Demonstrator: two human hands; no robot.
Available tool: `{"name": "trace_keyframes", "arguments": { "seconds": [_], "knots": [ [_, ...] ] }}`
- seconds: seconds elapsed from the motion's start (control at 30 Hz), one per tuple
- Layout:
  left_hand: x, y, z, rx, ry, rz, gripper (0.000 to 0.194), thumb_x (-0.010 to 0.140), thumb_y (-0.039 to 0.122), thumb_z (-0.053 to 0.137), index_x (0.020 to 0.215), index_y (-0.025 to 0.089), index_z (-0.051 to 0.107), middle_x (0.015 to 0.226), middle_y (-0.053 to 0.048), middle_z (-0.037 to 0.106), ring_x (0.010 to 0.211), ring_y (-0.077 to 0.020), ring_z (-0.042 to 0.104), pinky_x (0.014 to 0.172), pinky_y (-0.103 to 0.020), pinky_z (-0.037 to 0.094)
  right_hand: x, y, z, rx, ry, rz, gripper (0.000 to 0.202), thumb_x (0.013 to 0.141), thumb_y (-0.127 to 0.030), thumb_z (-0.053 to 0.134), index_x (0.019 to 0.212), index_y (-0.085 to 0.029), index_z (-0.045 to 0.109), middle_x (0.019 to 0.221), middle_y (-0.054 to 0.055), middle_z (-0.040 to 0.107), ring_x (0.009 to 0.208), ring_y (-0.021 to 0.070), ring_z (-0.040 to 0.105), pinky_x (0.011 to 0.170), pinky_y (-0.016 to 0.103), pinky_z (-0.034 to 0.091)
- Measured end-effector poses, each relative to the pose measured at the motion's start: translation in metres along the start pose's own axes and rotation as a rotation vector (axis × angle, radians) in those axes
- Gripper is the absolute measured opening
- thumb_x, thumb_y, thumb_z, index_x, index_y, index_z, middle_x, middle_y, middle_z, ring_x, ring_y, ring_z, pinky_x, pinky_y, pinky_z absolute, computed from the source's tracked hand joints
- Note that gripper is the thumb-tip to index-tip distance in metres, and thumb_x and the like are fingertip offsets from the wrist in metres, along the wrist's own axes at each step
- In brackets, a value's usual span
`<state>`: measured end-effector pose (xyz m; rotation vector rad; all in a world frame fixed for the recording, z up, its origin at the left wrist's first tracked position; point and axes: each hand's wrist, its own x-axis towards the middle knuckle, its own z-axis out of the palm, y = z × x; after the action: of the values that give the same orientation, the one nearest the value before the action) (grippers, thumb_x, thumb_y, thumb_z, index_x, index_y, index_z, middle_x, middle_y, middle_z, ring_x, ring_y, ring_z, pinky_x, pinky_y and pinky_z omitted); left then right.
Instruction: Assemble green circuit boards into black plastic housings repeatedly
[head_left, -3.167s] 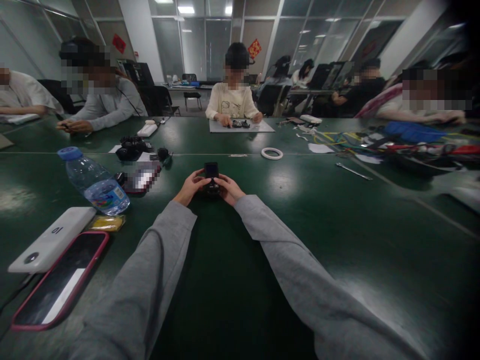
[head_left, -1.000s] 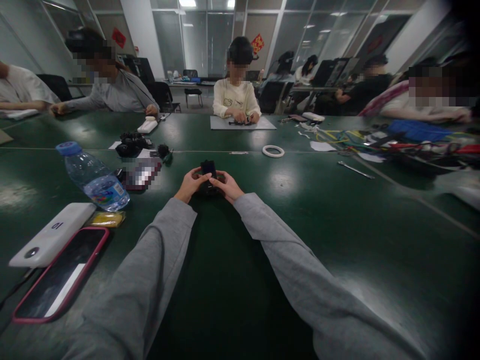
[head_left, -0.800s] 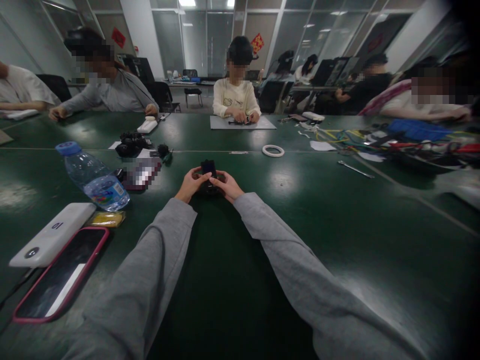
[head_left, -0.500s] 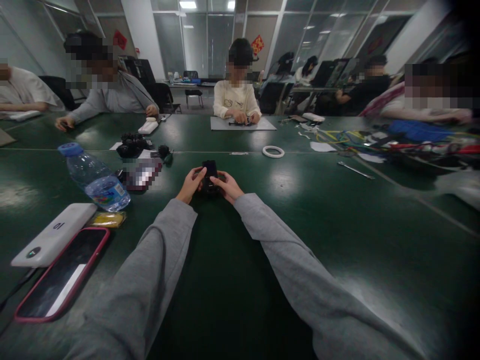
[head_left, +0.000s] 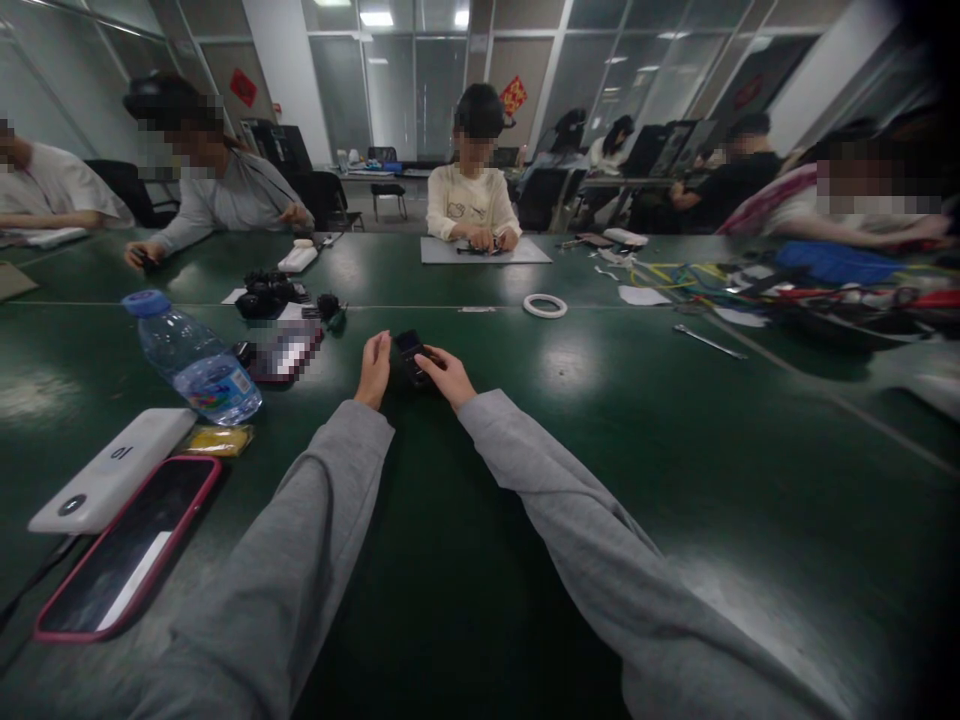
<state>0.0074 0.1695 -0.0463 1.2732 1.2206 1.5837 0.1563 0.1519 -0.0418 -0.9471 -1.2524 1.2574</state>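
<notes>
A small black device (head_left: 410,357) with a dark, screen-like face sits near the middle of the green table, slightly tilted. My right hand (head_left: 447,374) holds it from the right, thumb over its front and fingers behind. Just left of the device is my left hand (head_left: 373,368), apart from it, fingers stretched upward and nothing visible in them. Its fingertips are partly hidden by the thumb side of the hand. What exact kind of device it is, I cannot make out.
At left are a water bottle (head_left: 199,365), a white power bank (head_left: 112,470), a yellow packet (head_left: 217,440) and a red-edged phone (head_left: 127,550). Right of centre lie a white ring (head_left: 545,306) and a wrench (head_left: 709,342). Tangled cables (head_left: 720,280) cover the far right. Several people sit around.
My left hand has let go of the black device and moved slightly left. The device has tilted and shifted a little left in my right hand.
</notes>
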Motion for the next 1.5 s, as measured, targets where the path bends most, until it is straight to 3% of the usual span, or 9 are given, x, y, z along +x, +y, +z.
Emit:
{"name": "trace_keyframes", "arguments": {
  "seconds": [0.33, 0.57, 0.77, 0.9, 1.03, 1.17, 1.3, 1.4, 1.5],
  "knots": [
    [0.000, 0.001, 0.000, 0.040, 0.054, 0.064, 0.039, 0.087, 0.048, 0.045, 0.107, 0.018, 0.058, 0.111, -0.009, 0.058, 0.110, -0.0165, 0.052, 0.098, -0.031, 0.037, -0.005, -0.004, 0.003, -0.261, -0.030, -0.082, 0.029, 0.081, -0.033, 0.062, 0.106, -0.019, 0.062, 0.100, 0.004, 0.061, 0.095, 0.0155, 0.057, 0.093, 0.033, 0.043],
    [0.002, -0.003, 0.000, -0.019, 0.029, 0.053, 0.037, 0.088, 0.046, 0.044, 0.107, 0.017, 0.057, 0.111, -0.009, 0.059, 0.106, -0.0158, 0.054, 0.094, -0.030, 0.041, -0.007, -0.004, 0.002, -0.501, 0.124, -0.224, 0.018, 0.082, -0.029, 0.058, 0.096, -0.020, 0.063, 0.102, 0.006, 0.056, 0.105, 0.0198, 0.049, 0.103, 0.037, 0.034],
    [0.003, -0.004, -0.001, -0.010, 0.019, 0.051, 0.039, 0.089, 0.047, 0.042, 0.106, 0.017, 0.058, 0.109, -0.009, 0.060, 0.104, -0.0163, 0.055, 0.092, -0.031, 0.042, -0.014, -0.008, 0.001, -0.462, 0.162, -0.291, 0.045, 0.080, -0.046, 0.062, 0.117, -0.022, 0.054, 0.113, 0.009, 0.050, 0.106, 0.0216, 0.049, 0.100, 0.039, 0.038],
    [0.002, -0.003, -0.001, -0.011, 0.033, 0.053, 0.040, 0.089, 0.049, 0.041, 0.105, 0.017, 0.058, 0.106, -0.009, 0.060, 0.101, -0.0166, 0.056, 0.091, -0.031, 0.043, -0.022, -0.010, 0.008, -0.635, -0.018, -0.337, 0.069, 0.069, -0.035, 0.073, 0.131, -0.023, 0.044, 0.122, 0.010, 0.047, 0.115, 0.0264, 0.045, 0.104, 0.043, 0.034],
    [0.002, 0.001, 0.000, -0.055, 0.043, 0.020, 0.044, 0.089, 0.053, 0.037, 0.106, 0.018, 0.058, 0.107, -0.009, 0.060, 0.102, -0.0169, 0.057, 0.089, -0.031, 0.044, -0.028, -0.017, 0.012, -0.665, -0.064, -0.363, 0.063, 0.076, -0.030, 0.064, 0.134, -0.024, 0.041, 0.127, 0.009, 0.046, 0.120, 0.0276, 0.041, 0.108, 0.048, 0.030],
    [0.001, 0.004, 0.001, -0.101, 0.036, -0.026, 0.050, 0.089, 0.056, 0.032, 0.106, 0.017, 0.058, 0.109, -0.010, 0.060, 0.102, -0.0168, 0.057, 0.088, -0.031, 0.045, -0.033, -0.034, 0.009, -0.485, 0.109, -0.484, 0.059, 0.083, -0.035, 0.058, 0.137, -0.027, 0.037, 0.134, 0.006, 0.041, 0.128, 0.0245, 0.035, 0.112, 0.043, 0.025],
    [0.000, 0.003, 0.000, -0.100, 0.022, -0.032, 0.047, 0.088, 0.054, 0.037, 0.108, 0.016, 0.057, 0.107, -0.010, 0.060, 0.100, -0.0167, 0.058, 0.088, -0.031, 0.045, -0.027, -0.040, -0.009, -0.466, 0.295, -0.516, 0.058, 0.082, -0.038, 0.059, 0.135, -0.024, 0.039, 0.135, 0.007, 0.041, 0.128, 0.0239, 0.035, 0.112, 0.041, 0.027],
    [0.000, 0.003, 0.000, -0.081, -0.002, -0.043, 0.040, 0.088, 0.048, 0.043, 0.109, 0.017, 0.057, 0.105, -0.009, 0.061, 0.096, -0.0164, 0.059, 0.086, -0.031, 0.046, -0.016, -0.031, -0.025, -0.477, 0.413, -0.424, 0.058, 0.080, -0.038, 0.060, 0.131, -0.020, 0.041, 0.131, 0.010, 0.045, 0.124, 0.0237, 0.041, 0.110, 0.043, 0.028],
    [-0.002, 0.004, 0.001, -0.073, -0.036, -0.043, 0.036, 0.086, 0.043, 0.050, 0.111, 0.017, 0.055, 0.107, -0.009, 0.061, 0.097, -0.0161, 0.059, 0.086, -0.031, 0.047, -0.007, -0.018, -0.035, -0.474, 0.491, -0.230, 0.058, 0.076, -0.038, 0.063, 0.128, -0.019, 0.044, 0.122, 0.010, 0.051, 0.113, 0.0236, 0.049, 0.106, 0.045, 0.033]
  ]
}}
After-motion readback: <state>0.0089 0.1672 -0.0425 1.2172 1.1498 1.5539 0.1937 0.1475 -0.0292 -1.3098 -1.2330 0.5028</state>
